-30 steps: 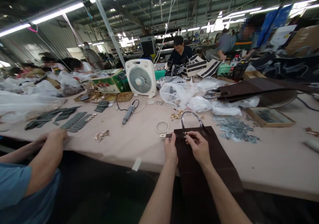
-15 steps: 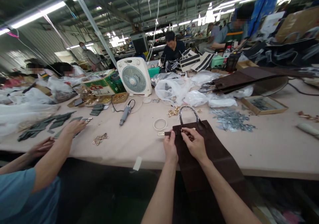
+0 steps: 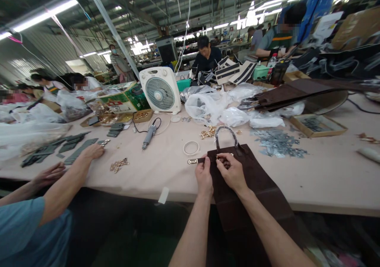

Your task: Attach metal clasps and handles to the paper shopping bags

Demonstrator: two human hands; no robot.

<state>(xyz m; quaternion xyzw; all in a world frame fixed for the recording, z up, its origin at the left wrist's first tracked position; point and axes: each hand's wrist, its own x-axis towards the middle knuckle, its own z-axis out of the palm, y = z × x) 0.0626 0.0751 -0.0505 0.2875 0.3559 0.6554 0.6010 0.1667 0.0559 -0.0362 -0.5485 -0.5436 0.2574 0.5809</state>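
A dark brown bag (image 3: 252, 187) lies flat at the table's near edge, its looped handle (image 3: 226, 134) toward the far side. My left hand (image 3: 203, 176) is closed on the bag's top left corner, where a short dark strap with a metal end (image 3: 194, 161) sticks out to the left. My right hand (image 3: 232, 172) pinches a small gold fitting at the bag's top edge. A white ring (image 3: 191, 147) lies just beyond my left hand.
A co-worker in a blue sleeve (image 3: 26, 235) at my left has a hand (image 3: 92, 152) on grey strips. Beyond: an electric screwdriver (image 3: 149, 134), a white fan (image 3: 160, 91), plastic bags (image 3: 208, 106), gold hardware (image 3: 118, 165), grey metal pieces (image 3: 277, 144), a wooden tray (image 3: 317, 124).
The co-worker's hand reached forward onto the grey strips. My hands stay on the bag's top edge, fingers shifting slightly. The view turned a little.
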